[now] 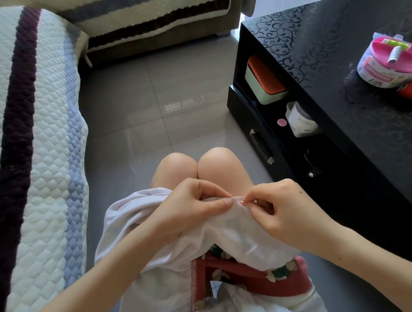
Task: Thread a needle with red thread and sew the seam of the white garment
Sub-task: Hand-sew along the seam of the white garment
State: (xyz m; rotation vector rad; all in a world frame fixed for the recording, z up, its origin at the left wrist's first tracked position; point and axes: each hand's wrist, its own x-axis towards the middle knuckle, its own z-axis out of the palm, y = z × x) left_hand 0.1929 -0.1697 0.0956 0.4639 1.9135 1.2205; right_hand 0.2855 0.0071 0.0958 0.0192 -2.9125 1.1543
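Note:
The white garment (230, 235) lies bunched over my lap and knees. My left hand (188, 211) pinches a fold of its seam between thumb and forefinger. Just right of that pinch, my right hand (286, 213) holds the needle (244, 202) between thumb and forefinger, its point at the seam edge. A short bit of red thread (241, 202) shows at the cloth by the needle. The two hands nearly touch over the seam. Most of the needle is hidden by my fingers.
A black patterned table (339, 82) stands at the right, carrying a pink-lidded sewing kit tub (389, 60) and a red object (411, 92). Its shelf holds a green box with an orange lid (264, 81). A quilted striped sofa (32, 131) is at the left, grey tile floor (154, 106) ahead.

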